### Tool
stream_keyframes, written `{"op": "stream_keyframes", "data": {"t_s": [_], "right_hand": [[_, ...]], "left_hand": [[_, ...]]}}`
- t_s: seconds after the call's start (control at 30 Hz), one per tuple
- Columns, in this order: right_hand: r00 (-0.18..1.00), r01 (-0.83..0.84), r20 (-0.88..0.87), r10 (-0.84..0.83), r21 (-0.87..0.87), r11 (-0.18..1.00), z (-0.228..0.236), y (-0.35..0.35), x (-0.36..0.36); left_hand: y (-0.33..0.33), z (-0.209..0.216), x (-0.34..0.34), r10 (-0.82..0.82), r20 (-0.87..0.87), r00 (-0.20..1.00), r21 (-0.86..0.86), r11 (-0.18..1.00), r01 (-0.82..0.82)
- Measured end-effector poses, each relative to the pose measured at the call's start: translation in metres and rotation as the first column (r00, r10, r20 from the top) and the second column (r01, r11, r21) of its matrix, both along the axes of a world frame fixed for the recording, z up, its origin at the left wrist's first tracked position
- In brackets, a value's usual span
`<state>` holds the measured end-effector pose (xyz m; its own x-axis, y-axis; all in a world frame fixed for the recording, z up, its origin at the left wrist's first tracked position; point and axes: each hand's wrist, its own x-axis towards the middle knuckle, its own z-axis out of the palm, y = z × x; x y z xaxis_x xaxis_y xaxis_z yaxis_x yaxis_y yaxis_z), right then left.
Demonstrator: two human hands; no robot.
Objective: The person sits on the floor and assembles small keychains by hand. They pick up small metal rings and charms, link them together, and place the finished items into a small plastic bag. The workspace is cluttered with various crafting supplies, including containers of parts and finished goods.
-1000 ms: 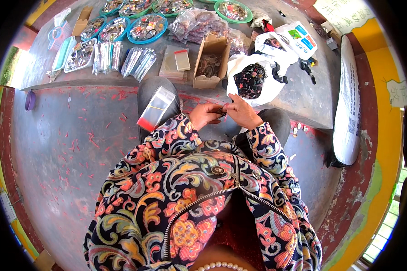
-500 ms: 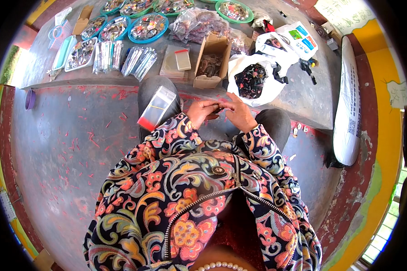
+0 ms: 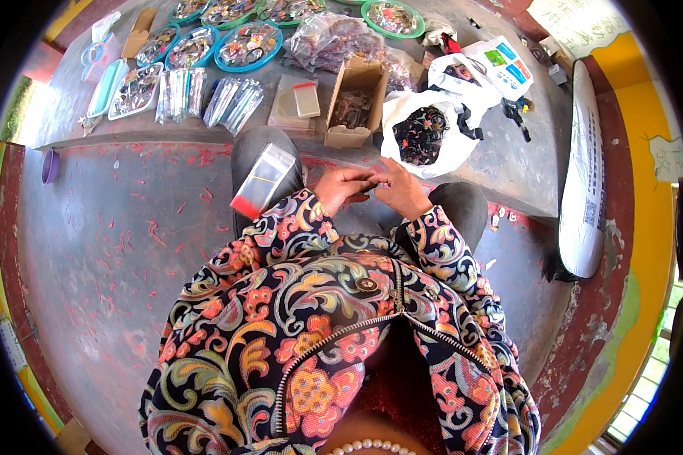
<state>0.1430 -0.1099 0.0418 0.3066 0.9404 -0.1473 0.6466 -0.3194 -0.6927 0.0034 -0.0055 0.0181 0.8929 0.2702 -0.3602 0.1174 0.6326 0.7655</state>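
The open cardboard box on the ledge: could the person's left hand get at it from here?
Probably yes. The cardboard box sits just beyond the left hand, top open, with nothing between them.

Floral multicoloured jacket (image 3: 303, 318), white bag (image 3: 402, 121)

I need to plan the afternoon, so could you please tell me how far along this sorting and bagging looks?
Done: filled clear packets lie in rows on the ledge. In hand: the left hand and right hand meet over a small piece, too small to identify. Left: the white bag and cardboard box both hold many dark pieces.
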Motion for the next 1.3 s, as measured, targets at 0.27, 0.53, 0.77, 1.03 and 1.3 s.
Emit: {"op": "stream_keyframes", "data": {"t_s": [0.27,0.53,0.77,1.03,1.3], "right_hand": [[0.992,-0.080,-0.106,0.074,-0.061,0.995,0.002,0.006,0.002],[0.968,0.198,-0.186,-0.167,0.164,0.966,-0.003,0.006,-0.017],[0.951,-0.123,0.301,0.066,0.176,0.977,0.000,0.004,-0.010],[0.988,0.153,-0.019,-0.153,0.202,0.967,0.009,0.004,-0.009],[0.983,0.020,0.175,-0.052,0.177,0.984,0.006,0.003,-0.006]], "left_hand": [[0.000,-0.011,0.001,0.026,-0.032,0.999,-0.022,0.999,-0.027],[0.002,-0.009,0.001,0.158,-0.012,0.987,-0.071,0.985,-0.158],[0.000,-0.009,0.001,0.120,-0.048,0.992,0.025,0.993,-0.119],[0.004,-0.016,0.001,0.194,-0.057,0.979,-0.072,0.978,-0.198],[0.001,-0.008,0.000,0.053,-0.047,0.997,0.130,0.990,-0.047]]}}
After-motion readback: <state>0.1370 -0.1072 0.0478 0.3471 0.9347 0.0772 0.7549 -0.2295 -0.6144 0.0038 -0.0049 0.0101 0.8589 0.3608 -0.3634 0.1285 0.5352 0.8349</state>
